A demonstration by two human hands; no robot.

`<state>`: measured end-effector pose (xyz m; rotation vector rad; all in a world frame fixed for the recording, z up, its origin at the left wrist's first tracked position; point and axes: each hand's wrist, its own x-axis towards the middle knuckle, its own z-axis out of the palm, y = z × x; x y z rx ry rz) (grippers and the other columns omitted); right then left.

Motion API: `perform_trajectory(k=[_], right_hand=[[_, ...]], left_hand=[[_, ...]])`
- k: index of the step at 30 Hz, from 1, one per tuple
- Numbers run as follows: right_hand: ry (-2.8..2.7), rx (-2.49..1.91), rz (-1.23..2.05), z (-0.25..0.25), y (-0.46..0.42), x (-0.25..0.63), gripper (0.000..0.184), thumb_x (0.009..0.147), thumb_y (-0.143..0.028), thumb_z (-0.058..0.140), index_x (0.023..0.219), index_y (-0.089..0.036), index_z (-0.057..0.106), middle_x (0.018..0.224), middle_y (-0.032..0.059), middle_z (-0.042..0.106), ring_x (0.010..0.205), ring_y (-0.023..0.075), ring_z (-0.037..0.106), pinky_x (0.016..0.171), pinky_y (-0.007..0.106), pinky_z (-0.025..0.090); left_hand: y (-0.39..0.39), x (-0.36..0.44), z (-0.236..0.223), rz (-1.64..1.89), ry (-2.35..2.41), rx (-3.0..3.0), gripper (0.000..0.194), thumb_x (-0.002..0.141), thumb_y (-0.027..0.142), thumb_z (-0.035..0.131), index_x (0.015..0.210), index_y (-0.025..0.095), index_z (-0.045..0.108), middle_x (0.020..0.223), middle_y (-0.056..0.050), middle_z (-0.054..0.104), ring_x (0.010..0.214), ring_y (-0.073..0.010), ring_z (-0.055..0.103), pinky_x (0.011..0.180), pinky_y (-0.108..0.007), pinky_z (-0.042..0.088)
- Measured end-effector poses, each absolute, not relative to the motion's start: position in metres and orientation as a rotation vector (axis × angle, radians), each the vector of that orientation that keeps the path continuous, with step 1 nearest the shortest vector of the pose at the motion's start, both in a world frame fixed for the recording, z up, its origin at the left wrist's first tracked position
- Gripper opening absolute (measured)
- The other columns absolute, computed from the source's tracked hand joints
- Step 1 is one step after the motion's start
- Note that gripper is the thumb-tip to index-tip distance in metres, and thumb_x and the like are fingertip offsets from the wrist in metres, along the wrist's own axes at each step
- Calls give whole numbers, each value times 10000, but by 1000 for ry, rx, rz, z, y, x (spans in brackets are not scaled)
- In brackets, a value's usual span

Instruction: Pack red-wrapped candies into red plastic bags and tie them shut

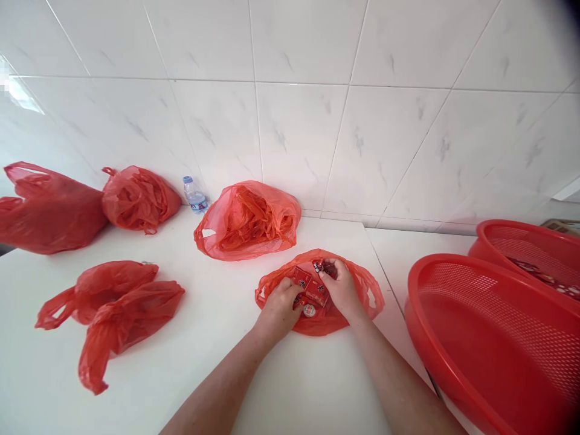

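An open red plastic bag lies on the white table, with both my hands inside its mouth. Between the fingertips of my right hand is a small wrapped candy, dark with white marks. My left hand has its fingers curled over the left side of the contents; what they pinch there, if anything, is mostly hidden. Red packets with dark lettering lie between the hands. Nearer to me in the bag sits a small round white item with red print.
Behind stands another open red bag stuffed with crumpled plastic, beside a water bottle. Knotted red bags lie at left, and fuller ones stand against the tiled wall. Large red plastic baskets occupy the right side.
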<state>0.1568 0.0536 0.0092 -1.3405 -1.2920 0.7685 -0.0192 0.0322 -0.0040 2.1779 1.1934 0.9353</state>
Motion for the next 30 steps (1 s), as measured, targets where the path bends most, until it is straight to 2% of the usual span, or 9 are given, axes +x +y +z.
perform_trajectory(k=[4, 10, 15, 17, 19, 22, 26, 28, 30], right_hand=[[-1309, -1279, 902, 11, 52, 157, 247, 778, -278, 545, 1016, -224, 587, 1043, 40, 648, 973, 190, 610, 878, 355, 494], [-1435, -1250, 1024, 17, 47, 151, 351, 758, -249, 554, 1105, -209, 579, 1096, 52, 646, 1014, 186, 601, 856, 327, 497], [-1547, -1280, 943, 22, 44, 150, 264, 737, -229, 553, 1000, -205, 561, 1020, 31, 650, 961, 164, 611, 827, 303, 484], [-1575, -1328, 879, 25, 45, 152, 217, 743, -237, 539, 956, -205, 568, 1001, 31, 651, 939, 166, 613, 812, 303, 486], [-1596, -1392, 812, 28, 44, 155, 208, 753, -244, 529, 951, -220, 586, 1018, 27, 651, 960, 173, 604, 824, 311, 487], [-1605, -1469, 744, 36, 40, 159, 257, 786, -247, 502, 1023, -260, 601, 1095, 9, 639, 1018, 173, 588, 859, 320, 483], [-1644, -1481, 621, 48, 27, 167, 262, 823, -238, 471, 1043, -271, 609, 1105, 6, 633, 1036, 171, 581, 894, 331, 474], [-1673, -1497, 449, 53, 17, 174, 232, 827, -241, 478, 1011, -259, 620, 1101, 26, 620, 1042, 186, 569, 919, 354, 461], [-1671, -1524, 201, 57, 5, 182, 228, 827, -254, 493, 1015, -246, 620, 1168, 61, 568, 1105, 218, 524, 963, 393, 431]], left_hand=[[36, -20, -5, 1164, 1205, 1898, 238, 760, 146, 581, 978, 238, 604, 1021, -32, 600, 946, -198, 575, 845, -340, 466], [42, -22, -3, 1319, 1114, 1318, 283, 816, 297, 580, 1063, 216, 469, 736, 23, 617, 697, -152, 598, 672, -278, 478], [42, -23, -6, 1308, 1156, 1321, 314, 856, 337, 537, 1125, 219, 426, 704, 29, 617, 670, -149, 609, 646, -271, 484], [41, -23, -10, 1264, 1203, 1404, 301, 859, 327, 530, 1131, 221, 456, 800, -2, 651, 752, -165, 631, 692, -290, 499], [40, -22, -12, 1221, 1248, 1530, 327, 845, 287, 548, 1163, 240, 489, 1004, -32, 662, 930, -186, 623, 813, -321, 495], [39, -22, -10, 1195, 1305, 1793, 410, 819, 219, 576, 1218, 282, 506, 1222, -20, 587, 1131, -202, 532, 968, -355, 427], [41, -28, 0, 1320, 1400, 2056, 281, 839, 185, 531, 1107, 254, 577, 1219, -38, 558, 1138, -215, 508, 1006, -384, 397], [41, -35, 6, 1380, 1503, 2086, 217, 847, 205, 523, 1051, 236, 590, 1169, -59, 559, 1101, -227, 520, 985, -397, 411], [40, -44, 12, 1366, 1626, 2077, 231, 847, 254, 535, 1074, 227, 572, 1135, -78, 549, 1082, -245, 523, 946, -408, 434]])
